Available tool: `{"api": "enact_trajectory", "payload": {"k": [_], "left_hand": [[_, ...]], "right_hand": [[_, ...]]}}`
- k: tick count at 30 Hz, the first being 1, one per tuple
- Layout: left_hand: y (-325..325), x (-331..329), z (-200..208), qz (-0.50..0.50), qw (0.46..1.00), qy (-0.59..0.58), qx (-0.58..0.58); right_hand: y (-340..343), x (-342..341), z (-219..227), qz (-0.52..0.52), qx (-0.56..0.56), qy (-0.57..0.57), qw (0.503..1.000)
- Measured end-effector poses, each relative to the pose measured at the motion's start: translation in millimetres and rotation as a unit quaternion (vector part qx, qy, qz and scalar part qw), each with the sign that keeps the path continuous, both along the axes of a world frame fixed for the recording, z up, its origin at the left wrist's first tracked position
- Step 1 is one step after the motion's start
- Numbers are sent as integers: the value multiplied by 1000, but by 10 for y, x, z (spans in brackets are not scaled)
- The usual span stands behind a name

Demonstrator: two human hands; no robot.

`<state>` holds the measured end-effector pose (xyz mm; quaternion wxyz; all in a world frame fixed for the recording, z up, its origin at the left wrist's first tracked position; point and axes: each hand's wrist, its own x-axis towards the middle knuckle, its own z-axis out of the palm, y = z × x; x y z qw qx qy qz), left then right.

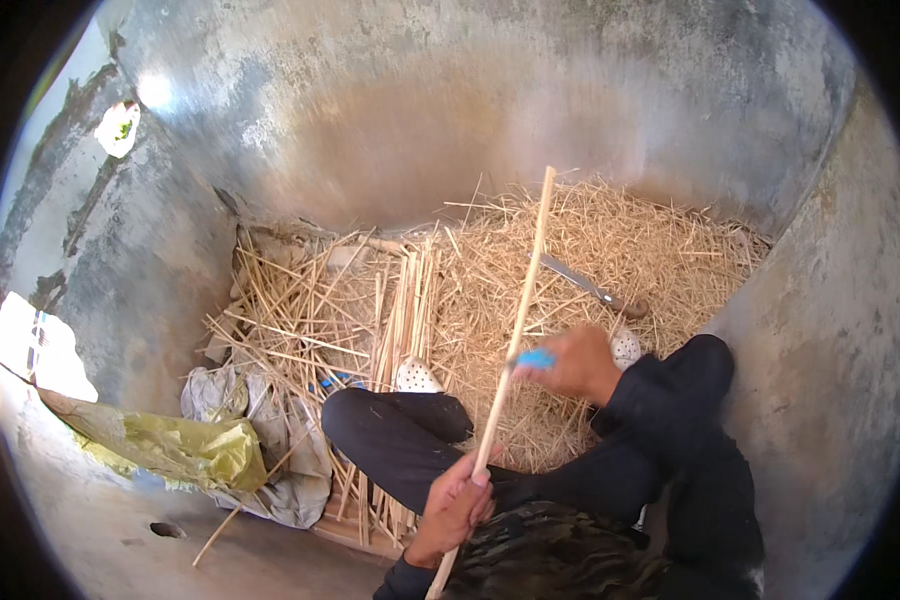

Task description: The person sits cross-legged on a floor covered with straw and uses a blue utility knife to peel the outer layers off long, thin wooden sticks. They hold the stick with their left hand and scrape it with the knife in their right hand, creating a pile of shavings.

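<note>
My left hand [455, 508] is closed round the lower part of a long pale wooden stick [531, 275], which slants up and away from my lap. Smeared by motion, my right hand [580, 362] grips a small blue-handled tool [536, 358]. Its working end meets the stick about midway along; whether it is a knife or a peeler cannot be made out. A long-bladed knife with a brown handle [582, 283] lies on the heap of pale shavings [660, 255] beyond my right hand.
Many thin sticks [410, 300] lie left of the shavings, some bundled, some scattered. A yellowish plastic sheet [195, 445] and grey cloth [295, 480] lie at left. My folded legs and white perforated shoes [417, 376] sit close by. Concrete walls [420, 110] enclose the space.
</note>
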<state>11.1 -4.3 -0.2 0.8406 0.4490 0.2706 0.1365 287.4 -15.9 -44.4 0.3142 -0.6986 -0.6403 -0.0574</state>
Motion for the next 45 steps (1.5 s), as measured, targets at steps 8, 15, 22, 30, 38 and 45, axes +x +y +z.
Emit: {"api": "enact_trajectory", "payload": {"k": [8,15,22,30,38,45], "left_hand": [[178,160,180,-42,985,90,141],[571,658,151,-68,971,102,204],[897,1227,213,-86,960,85,253],[1261,1622,103,-144,956,87,242],[1399,1713,125,-99,983,65,142],[1398,1555,228,-72,970,-14,231]], "right_hand": [[-32,24,80,8,10,23,1000],[159,469,198,52,12,19,998],[288,899,229,22,12,22,999],[467,1218,87,6,15,-14,1000],[674,1011,248,-30,-19,10,999],[670,820,641,-32,-81,-46,995]]}}
